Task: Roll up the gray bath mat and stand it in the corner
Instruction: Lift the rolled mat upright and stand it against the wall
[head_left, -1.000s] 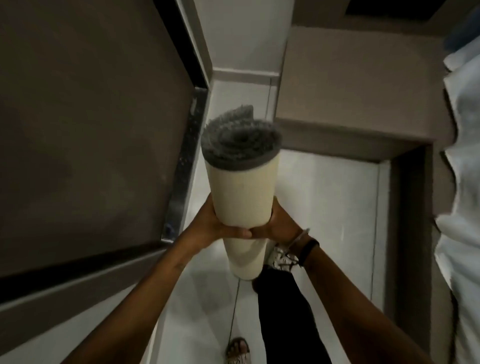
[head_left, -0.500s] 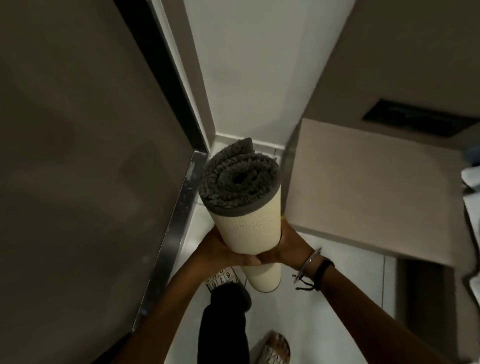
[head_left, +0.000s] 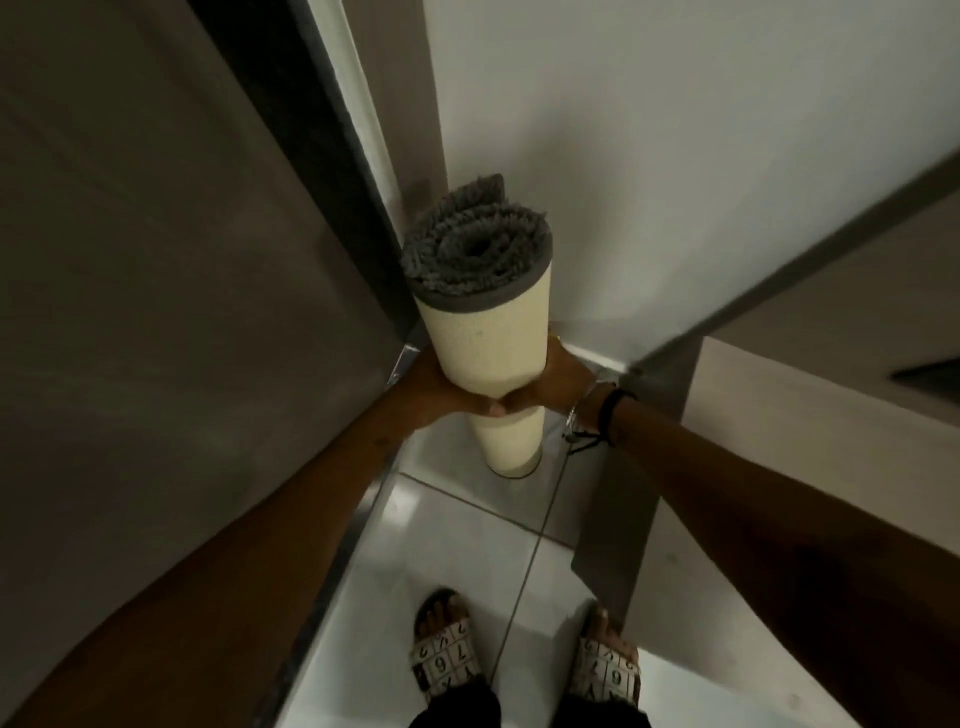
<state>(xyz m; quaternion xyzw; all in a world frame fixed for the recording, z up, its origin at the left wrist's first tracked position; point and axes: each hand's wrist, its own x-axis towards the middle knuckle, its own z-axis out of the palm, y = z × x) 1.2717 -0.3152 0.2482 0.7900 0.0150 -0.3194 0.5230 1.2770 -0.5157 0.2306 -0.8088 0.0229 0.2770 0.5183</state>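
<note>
The gray bath mat (head_left: 485, 332) is rolled into an upright tube, cream backing outside and shaggy gray pile showing at its top end. It stands in the corner where the dark door frame meets the white wall, its lower end at or just above the tiled floor. My left hand (head_left: 428, 387) wraps its left side and my right hand (head_left: 558, 382) wraps its right side, fingertips meeting at the front near mid-height. A bracelet and dark band sit on my right wrist.
A dark glossy door or panel (head_left: 171, 291) fills the left. The white wall (head_left: 675, 171) is behind the roll, and a beige cabinet (head_left: 810, 447) juts in at the right. My feet in patterned slippers (head_left: 444, 657) stand on white floor tiles (head_left: 457, 540).
I have stepped closer to the corner and both hands have lowered the rolled mat into it. Both feet are now side by side below.
</note>
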